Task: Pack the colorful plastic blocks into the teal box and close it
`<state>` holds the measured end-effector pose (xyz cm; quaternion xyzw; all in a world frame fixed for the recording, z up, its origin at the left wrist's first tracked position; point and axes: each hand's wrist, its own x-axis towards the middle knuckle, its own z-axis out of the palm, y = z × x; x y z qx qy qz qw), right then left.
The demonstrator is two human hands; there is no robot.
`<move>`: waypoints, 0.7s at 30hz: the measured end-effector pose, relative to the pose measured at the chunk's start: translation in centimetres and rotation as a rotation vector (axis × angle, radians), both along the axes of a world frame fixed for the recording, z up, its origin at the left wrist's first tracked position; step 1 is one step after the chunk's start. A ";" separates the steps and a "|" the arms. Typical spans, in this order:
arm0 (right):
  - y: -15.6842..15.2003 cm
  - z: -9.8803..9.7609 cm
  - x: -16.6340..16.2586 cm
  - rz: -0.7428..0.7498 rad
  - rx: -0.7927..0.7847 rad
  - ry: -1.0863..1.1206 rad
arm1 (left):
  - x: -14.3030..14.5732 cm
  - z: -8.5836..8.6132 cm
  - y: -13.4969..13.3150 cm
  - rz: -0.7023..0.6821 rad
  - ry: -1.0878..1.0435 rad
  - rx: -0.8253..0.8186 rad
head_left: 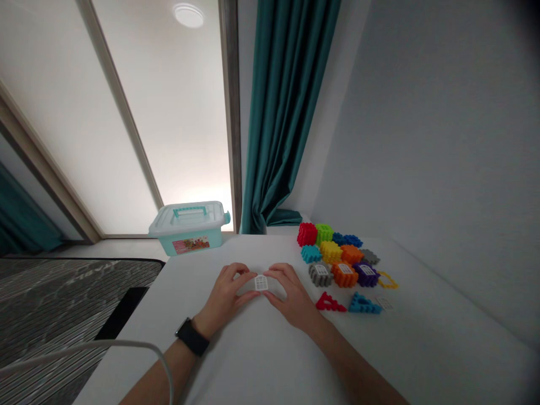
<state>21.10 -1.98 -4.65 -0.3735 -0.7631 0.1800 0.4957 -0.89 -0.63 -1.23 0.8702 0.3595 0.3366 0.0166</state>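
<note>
Between my two hands is a small white toy window (261, 283) with a lattice and an arched top. My left hand (230, 289), with a black watch on the wrist, pinches its left side between thumb and fingers. On the opposite side my right hand (291, 292) grips its right edge the same way. Just right of my right hand lie a grey block stack (319, 274), an orange block stack (345, 274) and a purple block stack (366, 274), each with a white window on it. Nearer me are a red triangular piece (330, 302) and a blue triangular piece (364, 304).
Behind those stand red (307, 234), green (324, 233) and yellow (331, 252) stacks, among others. A yellow frame (388, 280) and white windows (384, 304) lie at the right. A lidded turquoise box (189, 228) sits at the table's far left; a cable (126, 343) crosses the lower left.
</note>
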 end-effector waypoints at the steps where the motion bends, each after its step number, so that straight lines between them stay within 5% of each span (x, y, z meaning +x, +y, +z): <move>1: 0.0 0.0 0.0 -0.002 0.003 -0.004 | 0.0 0.0 0.0 0.008 -0.012 -0.017; 14: 0.2 0.7 1.0 -0.058 0.244 -0.147 | 1.0 0.8 -0.5 -0.087 -0.193 -0.411; 21: 0.3 0.1 -0.5 -0.070 -0.185 0.181 | 1.4 0.7 -0.3 -0.043 -0.313 -0.602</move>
